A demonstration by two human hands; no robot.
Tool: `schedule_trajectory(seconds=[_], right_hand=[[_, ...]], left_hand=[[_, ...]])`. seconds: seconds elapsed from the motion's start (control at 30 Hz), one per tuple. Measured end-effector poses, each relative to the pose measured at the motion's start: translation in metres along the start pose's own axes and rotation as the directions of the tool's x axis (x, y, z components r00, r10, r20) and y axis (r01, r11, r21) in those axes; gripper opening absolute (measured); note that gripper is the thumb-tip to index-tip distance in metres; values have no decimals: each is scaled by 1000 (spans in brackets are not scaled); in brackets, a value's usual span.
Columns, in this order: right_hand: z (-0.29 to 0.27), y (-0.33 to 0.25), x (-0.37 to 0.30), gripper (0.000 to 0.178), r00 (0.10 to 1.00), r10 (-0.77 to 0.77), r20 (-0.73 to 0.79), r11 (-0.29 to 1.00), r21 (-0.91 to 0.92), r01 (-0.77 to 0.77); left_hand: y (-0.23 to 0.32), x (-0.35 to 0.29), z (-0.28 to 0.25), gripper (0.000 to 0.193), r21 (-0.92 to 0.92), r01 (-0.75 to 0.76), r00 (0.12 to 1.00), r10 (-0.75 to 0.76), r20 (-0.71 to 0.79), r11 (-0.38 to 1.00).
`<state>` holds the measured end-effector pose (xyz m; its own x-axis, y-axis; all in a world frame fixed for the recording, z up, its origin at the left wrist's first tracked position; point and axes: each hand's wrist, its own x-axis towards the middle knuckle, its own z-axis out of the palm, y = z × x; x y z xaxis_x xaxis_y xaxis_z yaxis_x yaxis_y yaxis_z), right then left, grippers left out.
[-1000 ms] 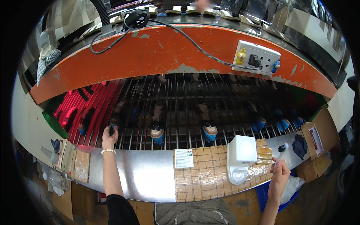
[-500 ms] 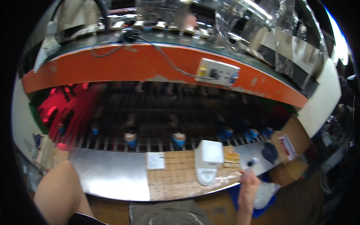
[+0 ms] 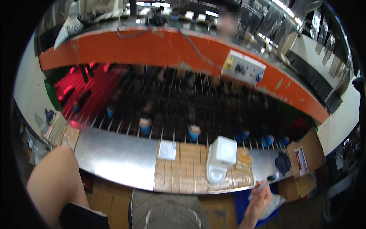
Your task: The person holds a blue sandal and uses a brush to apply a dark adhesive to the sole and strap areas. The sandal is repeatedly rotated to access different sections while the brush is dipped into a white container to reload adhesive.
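Here, beyond the white device (image 3: 225, 150), we see an orange machine front (image 3: 183, 50), its paint chipped, arching across the scene. Between that front and the device runs a dark bed of metal rods (image 3: 173, 105), glowing red far to the device's left. Beneath the device lies the surface (image 3: 118, 154), bare metal well to its left and covered with a brown, grid-lined sheet (image 3: 183, 171) right around its base.

Well to the device's left, we find the person's bent, bare left arm (image 3: 55, 183); the left hand is out of sight, so we cannot tell what it does or holds. Well to the device's right stands an open cardboard carton (image 3: 314, 152). On the near right of the device, below the surface's edge, sits a blue tray (image 3: 239, 210) with a translucent bag (image 3: 274, 206).

Also on the device's near right, the right hand (image 3: 261, 200) is closed, fingers curled around a small brush (image 3: 272, 178), its dark tip angled up and away from the device. Blue-ended pieces (image 3: 193, 132) line the rods beyond and to either side of the device. A dark cloth (image 3: 282, 163) lies to its right, yellow sticks (image 3: 244, 159) just beside it, and a white printed card (image 3: 167, 149) to its left.
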<state>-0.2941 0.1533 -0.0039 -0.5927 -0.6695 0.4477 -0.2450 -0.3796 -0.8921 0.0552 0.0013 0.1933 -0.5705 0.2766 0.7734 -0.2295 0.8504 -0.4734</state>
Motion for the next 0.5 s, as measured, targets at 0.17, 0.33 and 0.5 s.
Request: schedule_trajectory(seconds=[0.17, 0.33, 0.5], right_hand=[[11, -2, 4, 28, 995, 79, -67, 997, 7, -78], [22, 0, 9, 27, 984, 114, -137, 992, -38, -120], [5, 10, 19, 27, 985, 59, -159, 972, -217, -93]], left_hand=[[5, -13, 0, 48, -3, -16, 995, 16, -94, 1000], [9, -57, -4, 48, -26, 36, 904, -44, -425, 999], [-9, -135, 115, 40, -157, 804, 587, -808, 56, 573]])
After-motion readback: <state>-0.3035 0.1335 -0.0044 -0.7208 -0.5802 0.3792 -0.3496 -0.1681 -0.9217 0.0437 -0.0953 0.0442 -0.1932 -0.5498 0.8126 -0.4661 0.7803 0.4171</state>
